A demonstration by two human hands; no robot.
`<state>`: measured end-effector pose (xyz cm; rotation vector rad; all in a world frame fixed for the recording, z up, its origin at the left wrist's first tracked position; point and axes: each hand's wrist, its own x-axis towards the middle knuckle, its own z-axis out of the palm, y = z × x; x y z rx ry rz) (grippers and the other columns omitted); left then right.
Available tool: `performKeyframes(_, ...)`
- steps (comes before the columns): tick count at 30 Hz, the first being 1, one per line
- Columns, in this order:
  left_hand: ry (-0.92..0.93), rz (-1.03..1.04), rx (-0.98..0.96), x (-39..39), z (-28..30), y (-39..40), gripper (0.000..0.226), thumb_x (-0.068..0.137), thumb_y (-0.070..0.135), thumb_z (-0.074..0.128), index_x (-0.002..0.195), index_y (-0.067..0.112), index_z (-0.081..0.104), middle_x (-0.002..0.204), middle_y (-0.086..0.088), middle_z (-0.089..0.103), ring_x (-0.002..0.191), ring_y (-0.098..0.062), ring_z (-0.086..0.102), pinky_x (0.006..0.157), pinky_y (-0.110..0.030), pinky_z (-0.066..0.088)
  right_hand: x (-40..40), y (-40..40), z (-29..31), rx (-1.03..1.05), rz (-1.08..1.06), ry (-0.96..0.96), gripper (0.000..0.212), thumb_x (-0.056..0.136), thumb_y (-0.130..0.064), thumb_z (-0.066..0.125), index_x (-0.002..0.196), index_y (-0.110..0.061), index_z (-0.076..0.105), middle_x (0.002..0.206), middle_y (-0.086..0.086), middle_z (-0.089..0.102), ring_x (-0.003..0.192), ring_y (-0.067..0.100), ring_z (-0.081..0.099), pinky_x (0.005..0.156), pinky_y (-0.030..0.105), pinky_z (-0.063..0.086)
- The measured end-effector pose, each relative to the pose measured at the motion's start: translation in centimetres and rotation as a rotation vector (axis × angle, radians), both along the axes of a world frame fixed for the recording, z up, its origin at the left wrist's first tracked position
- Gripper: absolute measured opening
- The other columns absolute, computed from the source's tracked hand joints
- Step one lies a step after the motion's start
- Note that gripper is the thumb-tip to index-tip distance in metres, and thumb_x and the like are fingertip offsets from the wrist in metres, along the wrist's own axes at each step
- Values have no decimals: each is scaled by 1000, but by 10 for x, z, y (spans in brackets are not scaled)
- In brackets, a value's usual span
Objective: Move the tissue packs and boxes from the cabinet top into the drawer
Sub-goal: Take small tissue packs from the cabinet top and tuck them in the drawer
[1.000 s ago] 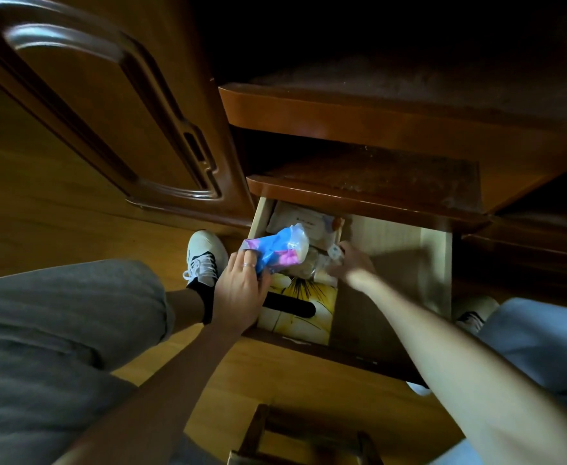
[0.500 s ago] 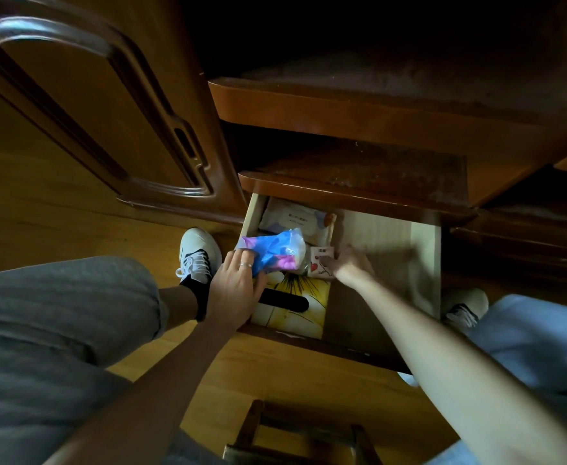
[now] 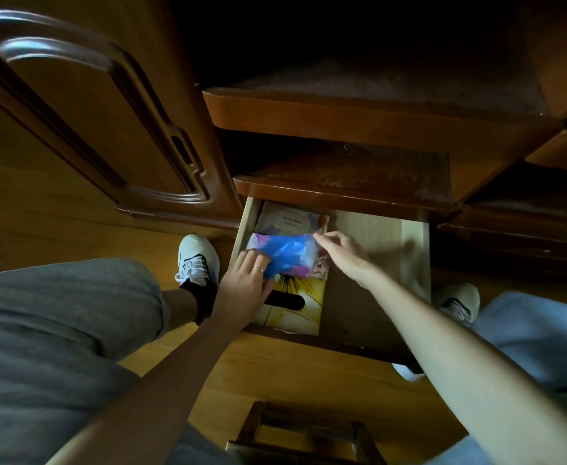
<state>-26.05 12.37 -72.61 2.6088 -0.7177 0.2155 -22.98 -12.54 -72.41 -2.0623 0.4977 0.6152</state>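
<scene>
The open drawer (image 3: 376,236) sits low under the cabinet top (image 3: 359,119). In its left half lies a yellow tissue box (image 3: 295,313) with a black slot. A pale tissue pack (image 3: 288,221) lies at the back. A blue and pink tissue pack (image 3: 282,251) rests across them. My left hand (image 3: 245,283) grips its left end. My right hand (image 3: 339,253) pinches its right end with the fingertips. A small white pack with a red drawing (image 3: 320,271) peeks out under the right hand.
A carved wooden cabinet door (image 3: 91,122) stands open at the left. My knees and two white shoes (image 3: 196,260) flank the drawer on the wood floor. A small wooden stool (image 3: 302,434) stands right below me. The drawer's right half shows bare wood.
The blue and pink pack has gone down from above the drawer's left edge onto the other packs. My right hand let go of the small white pack and took the blue pack's right end.
</scene>
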Motion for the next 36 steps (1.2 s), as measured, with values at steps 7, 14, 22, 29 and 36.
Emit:
performKeyframes(7,-43,-235,-88,-17,26,-25,58,88,36,66,139,12,54,156,-6,42,143,-22,41,110,-34,44,-33,-22,25,302,-41,-92,30,92,-25,75,119,-24,63,113,-1,70,105,15,68,81,30,58)
performKeyframes(14,764,273,-510,-6,32,-38,32,93,39,70,113,14,68,100,3,72,96,-18,70,61,-11,49,-64,-30,29,455,-39,-78,41,94,-24,73,133,-21,59,125,3,65,113,16,66,83,26,59)
performKeyframes(22,700,474,-782,37,32,-7,58,80,43,82,128,25,53,108,12,68,95,0,67,70,-18,58,-15,3,26,14,11,-284,23,100,-19,62,123,-17,63,110,-1,67,93,12,66,73,22,54)
performKeyframes(29,496,763,-700,50,14,30,31,90,25,65,119,22,57,93,16,65,95,-11,67,71,-13,49,46,27,-8,-181,-30,-312,26,106,-30,53,131,-25,54,113,-6,58,92,10,63,59,20,53)
performKeyframes(36,196,263,-64,61,4,26,43,90,21,63,133,16,60,129,-6,62,120,-26,52,97,-42,47,57,39,-45,-185,320,-136,23,104,-30,57,125,-24,64,115,2,69,102,25,67,89,39,55)
